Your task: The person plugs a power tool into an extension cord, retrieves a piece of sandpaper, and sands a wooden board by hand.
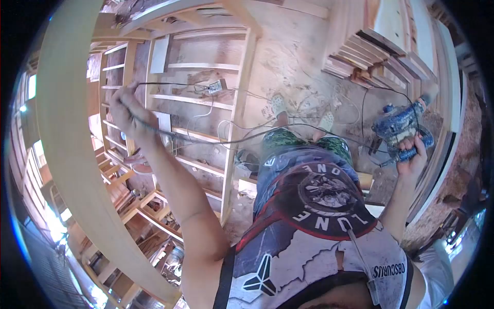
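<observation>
My left hand (128,110) is raised at the left, its fingers closed around a dark power cord (236,140). From there, one stretch of cord runs to a small outlet box (216,86), and another sags across in front of my legs toward the right. My right hand (413,154) grips the handle of a worn blue corded power tool (393,123), held out beside stacked wood. A short spout or knob juts from the tool's upper right. Its exact kind and its working face cannot be made out.
A ladder-like wooden frame (234,123) lies left of my feet. A long pale board (67,139) spans the far left, with more wooden frames (149,206) behind it. Stacked wooden panels (360,49) stand at the upper right. Loose pale cable (249,126) trails over the dusty floor.
</observation>
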### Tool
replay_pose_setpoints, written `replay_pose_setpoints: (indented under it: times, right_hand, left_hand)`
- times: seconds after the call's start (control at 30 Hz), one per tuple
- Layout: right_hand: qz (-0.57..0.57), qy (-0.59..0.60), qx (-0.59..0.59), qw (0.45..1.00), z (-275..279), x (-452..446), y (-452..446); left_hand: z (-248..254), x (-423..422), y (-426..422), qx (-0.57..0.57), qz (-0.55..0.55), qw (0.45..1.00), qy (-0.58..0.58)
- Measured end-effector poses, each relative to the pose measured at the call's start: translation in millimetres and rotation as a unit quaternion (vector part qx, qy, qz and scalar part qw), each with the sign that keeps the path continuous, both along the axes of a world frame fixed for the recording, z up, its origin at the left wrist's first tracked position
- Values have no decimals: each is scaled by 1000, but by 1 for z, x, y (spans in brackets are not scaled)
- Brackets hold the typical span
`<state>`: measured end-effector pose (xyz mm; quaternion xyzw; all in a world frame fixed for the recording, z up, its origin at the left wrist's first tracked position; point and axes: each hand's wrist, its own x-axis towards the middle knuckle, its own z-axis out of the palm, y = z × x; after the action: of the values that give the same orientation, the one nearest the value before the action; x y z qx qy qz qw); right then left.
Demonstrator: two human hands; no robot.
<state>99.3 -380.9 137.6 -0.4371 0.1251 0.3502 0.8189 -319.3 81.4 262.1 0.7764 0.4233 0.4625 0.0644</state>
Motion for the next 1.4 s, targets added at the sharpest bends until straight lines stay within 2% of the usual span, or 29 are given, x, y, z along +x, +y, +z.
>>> replay_pose_setpoints:
  times: [0.13,0.2,0.23,0.33,0.37,0.4,0.47,0.53,0.73,0.83,0.93,0.97,1.03,1.1,1.13,1.17,1.2,1.23,1.27,1.3,1.33,1.4]
  right_hand:
    - [-8,33,-17,999,-29,16,-20]
    - [-5,51,-37,998,-42,29,-34]
    - [-11,53,-45,998,-48,32,-40]
    - [-22,69,-66,995,-58,37,-50]
    - [-31,66,-66,995,-62,39,-53]
    - [-38,68,-64,995,-64,39,-56]
    - [-66,74,-63,993,-68,39,-60]
    - [-90,75,-62,991,-65,33,-57]
    - [-103,83,-68,989,-83,38,-67]
    - [-124,80,-69,987,-84,37,-73]
    - [-142,58,-74,985,-78,29,-74]
    - [-147,51,-68,985,-75,26,-70]
    - [-165,39,-110,979,-62,20,-73]
    - [-179,18,-172,968,-61,11,-73]
    - [-195,25,-164,967,-63,7,-76]
    - [-215,28,-154,964,-64,5,-75]
    - [-245,30,-171,954,-58,4,-65]
    - [-274,41,-190,942,-56,-3,-56]
    - [-273,23,-186,944,-54,-13,-53]
    - [-265,7,-186,946,-53,-20,-49]
    - [-282,-12,-175,943,-47,-25,-37]
    - [-318,41,-177,931,-25,-38,-21]
  left_hand:
    - [21,35,-64,-15,-13,999,-37]
    - [28,52,-90,-88,-122,985,-87]
    - [25,59,-100,-97,-127,984,-85]
    - [11,86,-127,-220,-117,968,-25]
    - [-8,90,-126,-229,-157,961,2]
    - [-22,96,-128,-235,-173,952,94]
    - [-69,112,-135,-273,-231,919,164]
    - [-118,135,-148,-334,-291,883,154]
    - [-237,159,-164,-428,-273,851,133]
    - [-261,155,-150,-477,-242,833,144]
    - [-260,161,-132,-505,-215,822,150]
    - [-259,163,-122,-499,-223,824,148]
    - [-257,168,-111,-425,-237,829,276]
    - [-248,178,-95,-393,-264,816,332]
    - [-246,185,-86,-331,-304,827,339]
    - [-239,195,-81,-335,-284,832,339]
    - [-279,185,-60,-307,-310,851,293]
    - [-279,192,-60,-248,-297,893,229]
    - [-266,193,-45,-432,-290,808,276]
    - [-263,192,-37,-511,-266,779,250]
    - [-270,193,-26,-523,-278,767,248]
    - [-277,188,-18,-535,-293,755,241]
